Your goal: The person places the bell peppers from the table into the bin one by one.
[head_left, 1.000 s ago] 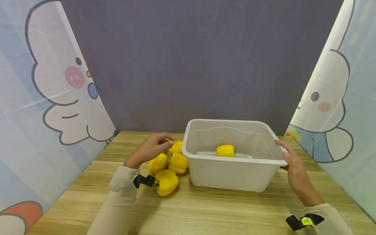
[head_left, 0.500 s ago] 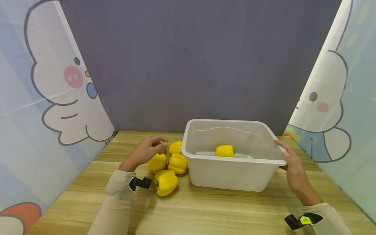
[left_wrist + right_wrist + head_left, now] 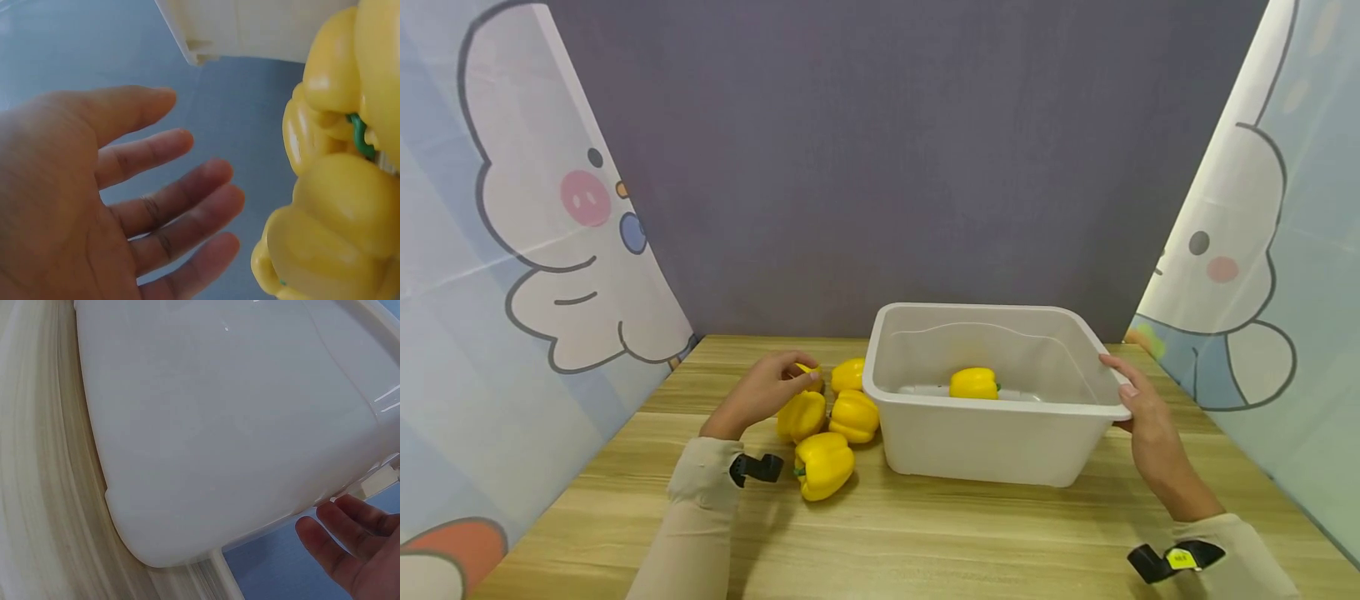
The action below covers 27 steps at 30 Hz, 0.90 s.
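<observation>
My left hand (image 3: 767, 387) reaches over the back left of a group of yellow bell peppers. In the head view its fingers partly hide the rearmost bell pepper (image 3: 810, 378). The left wrist view has the hand (image 3: 156, 206) with spread, loosely bent fingers and nothing between them; several bell peppers (image 3: 344, 194) lie just off the fingertips. At the right end of a white plastic bin (image 3: 985, 446), my right hand (image 3: 1150, 425) grips the rim, thumb and finger over its edge. From the right wrist view, other fingers (image 3: 337, 537) lie beneath the rim. One bell pepper (image 3: 973, 384) sits inside the bin.
The bin stands on a wood-grain table (image 3: 925, 542), right beside the pepper group. A dark grey panel (image 3: 910, 167) rises behind the table. Cartoon-printed cloth walls close in the left (image 3: 445, 350) and right (image 3: 1322, 333) sides.
My left hand has drawn back left and slightly down from beside the bin, uncovering more of the rear peppers. The right hand and bin have stayed in place.
</observation>
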Available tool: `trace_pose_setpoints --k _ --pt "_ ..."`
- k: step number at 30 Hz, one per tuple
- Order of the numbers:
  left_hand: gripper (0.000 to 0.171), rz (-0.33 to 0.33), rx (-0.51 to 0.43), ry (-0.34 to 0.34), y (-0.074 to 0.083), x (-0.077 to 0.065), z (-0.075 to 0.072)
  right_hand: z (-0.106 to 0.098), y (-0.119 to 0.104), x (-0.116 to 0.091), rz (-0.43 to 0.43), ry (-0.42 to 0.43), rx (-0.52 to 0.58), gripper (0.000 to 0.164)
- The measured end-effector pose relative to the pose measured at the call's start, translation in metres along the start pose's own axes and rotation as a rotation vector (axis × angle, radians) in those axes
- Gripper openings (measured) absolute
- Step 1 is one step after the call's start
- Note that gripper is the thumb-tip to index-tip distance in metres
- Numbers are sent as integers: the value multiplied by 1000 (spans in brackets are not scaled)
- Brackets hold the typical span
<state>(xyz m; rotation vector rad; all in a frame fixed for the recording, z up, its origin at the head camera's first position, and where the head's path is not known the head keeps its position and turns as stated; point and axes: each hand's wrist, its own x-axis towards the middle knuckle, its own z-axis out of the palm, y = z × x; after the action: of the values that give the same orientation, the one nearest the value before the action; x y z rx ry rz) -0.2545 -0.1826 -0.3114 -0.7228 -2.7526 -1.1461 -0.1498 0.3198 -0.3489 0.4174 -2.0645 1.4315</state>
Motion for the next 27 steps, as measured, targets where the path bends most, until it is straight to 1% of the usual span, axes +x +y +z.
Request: trace_pose_setpoints --k 6,9,13,17,22,27 --pt "35 -70 66 -22 -13 -2 -2 1 0 1 -1 -5 24 45" --pt "41 -90 88 -37 -17 -2 -3 1 0 1 -5 -7 18 45" --pt "47 -123 101 -67 -20 -3 -2 0 0 0 -18 -17 25 45" --pt "51 -164 118 -88 -23 -5 -1 0 0 0 -13 -18 42 45" --pt "56 -198 121 -130 -26 -6 0 0 -1 0 -5 -4 28 45" --pt "59 -221 127 -162 -29 -5 1 0 1 0 -26 -13 31 45"
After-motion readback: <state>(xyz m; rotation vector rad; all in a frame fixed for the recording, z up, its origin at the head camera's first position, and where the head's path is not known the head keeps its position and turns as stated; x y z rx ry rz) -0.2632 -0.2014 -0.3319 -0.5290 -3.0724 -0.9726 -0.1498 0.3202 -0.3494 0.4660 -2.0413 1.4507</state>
